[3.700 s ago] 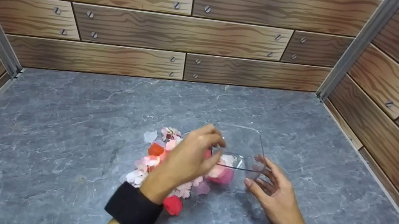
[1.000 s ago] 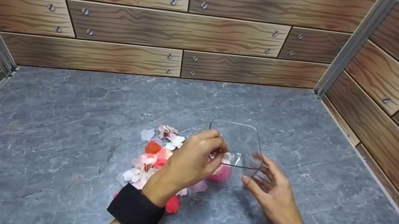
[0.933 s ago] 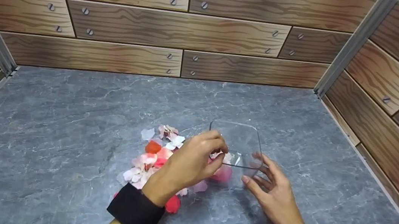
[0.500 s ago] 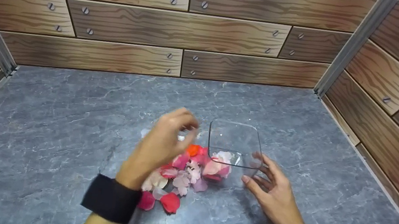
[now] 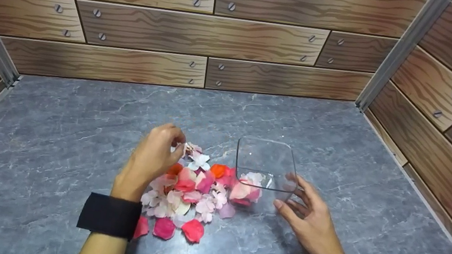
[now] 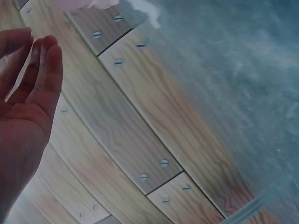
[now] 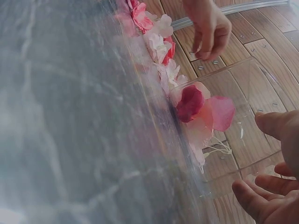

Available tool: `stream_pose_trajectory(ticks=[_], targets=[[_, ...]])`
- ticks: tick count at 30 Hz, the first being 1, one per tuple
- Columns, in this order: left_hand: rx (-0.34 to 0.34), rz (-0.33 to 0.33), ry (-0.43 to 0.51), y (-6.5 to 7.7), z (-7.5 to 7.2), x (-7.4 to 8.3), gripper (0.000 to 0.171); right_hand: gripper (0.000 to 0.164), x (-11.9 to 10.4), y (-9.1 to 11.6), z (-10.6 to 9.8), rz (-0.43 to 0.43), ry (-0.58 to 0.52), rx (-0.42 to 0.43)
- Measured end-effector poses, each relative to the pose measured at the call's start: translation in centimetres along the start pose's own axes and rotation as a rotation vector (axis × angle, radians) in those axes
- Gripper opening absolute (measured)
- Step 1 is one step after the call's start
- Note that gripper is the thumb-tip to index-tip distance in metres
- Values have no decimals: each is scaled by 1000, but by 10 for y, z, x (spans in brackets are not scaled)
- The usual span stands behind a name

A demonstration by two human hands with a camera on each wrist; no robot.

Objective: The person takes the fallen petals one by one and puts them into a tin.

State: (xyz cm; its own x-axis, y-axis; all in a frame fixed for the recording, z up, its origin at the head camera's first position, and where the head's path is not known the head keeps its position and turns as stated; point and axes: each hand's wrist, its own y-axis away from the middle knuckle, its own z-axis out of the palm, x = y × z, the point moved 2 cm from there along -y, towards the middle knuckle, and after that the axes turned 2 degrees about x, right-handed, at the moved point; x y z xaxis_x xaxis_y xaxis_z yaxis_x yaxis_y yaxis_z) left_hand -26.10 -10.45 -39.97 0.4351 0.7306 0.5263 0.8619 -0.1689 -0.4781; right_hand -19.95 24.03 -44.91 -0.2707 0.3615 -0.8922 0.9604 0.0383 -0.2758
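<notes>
In the head view my left hand (image 5: 156, 151) is over the back left of a pile of artificial petals and blossoms (image 5: 187, 182), red, pink and white. Its fingers are bent, with thumb and fingertips close together beside a pale pink blossom (image 5: 192, 148). The left wrist view shows this left hand (image 6: 30, 88) with nothing visible between the fingers. To the right, a clear square container (image 5: 267, 162) stands with petals (image 7: 205, 109) inside it. My right hand (image 5: 313, 224) holds its right side, thumb in front and fingers round the corner, seen through the wall.
Loose red petals (image 5: 192, 230) lie along the front of the pile. The grey marbled tabletop (image 5: 79, 126) is bounded by wood-print walls (image 5: 134, 29) at the back and sides, with metal strips (image 5: 394, 57) at the corners.
My left hand has left the container's left rim and moved left to the back of the pile, uncovering petals and the container's contents. The right hand and container stay in place.
</notes>
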Motion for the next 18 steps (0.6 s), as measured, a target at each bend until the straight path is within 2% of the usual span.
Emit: stream_pose_trajectory(ticks=[6, 10, 14, 18], targets=[[-213, -75, -56, 5, 8, -8, 21, 71, -2, 1, 0, -7, 1, 9], [-322, -119, -42, 8, 12, -11, 20, 71, -2, 0, 0, -13, 8, 8], [-383, -163, -27, 10, 15, -13, 16, 72, 0, 0, 0, -9, 21, 3], [-385, -163, -34, 11, 19, -14, 15, 73, 1, 0, 0, -4, 22, -2]])
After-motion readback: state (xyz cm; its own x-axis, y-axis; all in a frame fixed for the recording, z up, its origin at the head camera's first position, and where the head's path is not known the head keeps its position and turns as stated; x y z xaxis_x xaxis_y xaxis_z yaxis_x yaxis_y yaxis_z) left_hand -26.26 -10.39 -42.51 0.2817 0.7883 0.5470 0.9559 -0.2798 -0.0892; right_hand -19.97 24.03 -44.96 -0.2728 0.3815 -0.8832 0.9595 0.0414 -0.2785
